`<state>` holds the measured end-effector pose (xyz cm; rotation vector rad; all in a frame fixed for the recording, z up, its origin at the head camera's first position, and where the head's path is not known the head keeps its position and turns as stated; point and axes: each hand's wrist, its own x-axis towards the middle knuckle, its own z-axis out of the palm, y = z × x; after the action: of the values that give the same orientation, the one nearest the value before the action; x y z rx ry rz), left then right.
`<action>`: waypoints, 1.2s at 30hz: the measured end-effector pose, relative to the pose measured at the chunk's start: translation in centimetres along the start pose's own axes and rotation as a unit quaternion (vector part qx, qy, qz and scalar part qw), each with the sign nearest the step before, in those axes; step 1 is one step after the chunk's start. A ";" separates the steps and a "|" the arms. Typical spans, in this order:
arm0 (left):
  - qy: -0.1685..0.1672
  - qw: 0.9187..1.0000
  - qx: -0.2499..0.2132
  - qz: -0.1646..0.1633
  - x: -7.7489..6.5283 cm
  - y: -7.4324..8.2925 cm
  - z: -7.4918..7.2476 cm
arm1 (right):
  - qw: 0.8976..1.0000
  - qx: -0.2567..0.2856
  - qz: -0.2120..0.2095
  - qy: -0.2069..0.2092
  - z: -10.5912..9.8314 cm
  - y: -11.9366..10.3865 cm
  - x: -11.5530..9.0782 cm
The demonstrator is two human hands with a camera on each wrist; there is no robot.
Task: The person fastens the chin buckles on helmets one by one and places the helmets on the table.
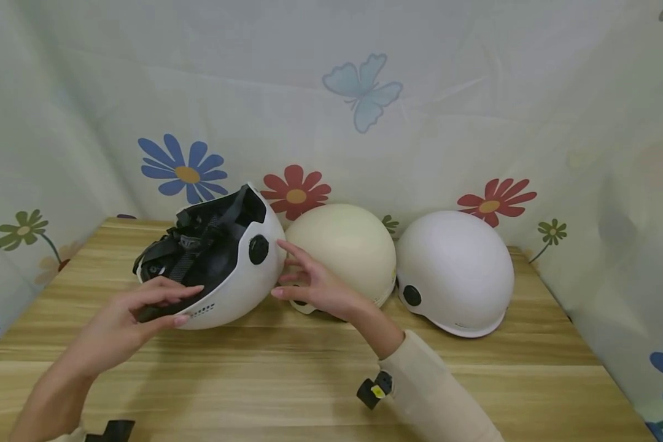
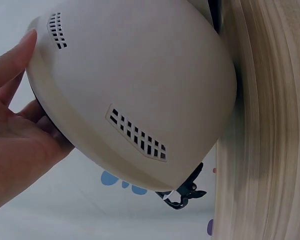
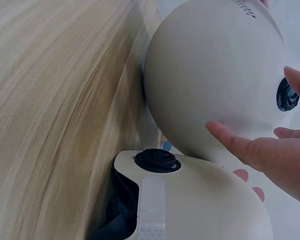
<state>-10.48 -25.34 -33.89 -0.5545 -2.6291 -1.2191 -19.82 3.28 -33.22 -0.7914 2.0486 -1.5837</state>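
Note:
A white helmet [image 1: 254, 282] lies tipped on its shell at the left of the table, its black lining and straps [image 1: 199, 239] facing up and left. My left hand [image 1: 118, 325] grips its near rim, with the thumb outside on the shell and the fingers inside; the left wrist view shows this hand [image 2: 20, 140] beside the vent slots [image 2: 137, 135]. At the helmet's right side, near the round black knob [image 1: 258, 248], my right hand [image 1: 326, 285] has its fingers spread. Whether those fingertips touch the shell [image 3: 205, 75] I cannot tell.
A cream helmet [image 1: 342, 245] stands dome up just behind my right hand, close against the tipped one. Right of it sits another white helmet [image 1: 458, 270]. All rest on a wood-grain table [image 1: 254, 380], with a flower-printed cloth [image 1: 420, 153] hanging behind.

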 end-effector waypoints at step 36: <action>-0.151 0.985 -0.025 0.084 0.4 -0.4 2.0 | 0.989 -0.123 -0.062 0.061 0.3 0.8 0.2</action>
<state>-11.03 -23.96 -35.31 -1.0231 -2.7240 -1.2363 -19.86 3.07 -34.03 -0.9466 2.3582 -1.4936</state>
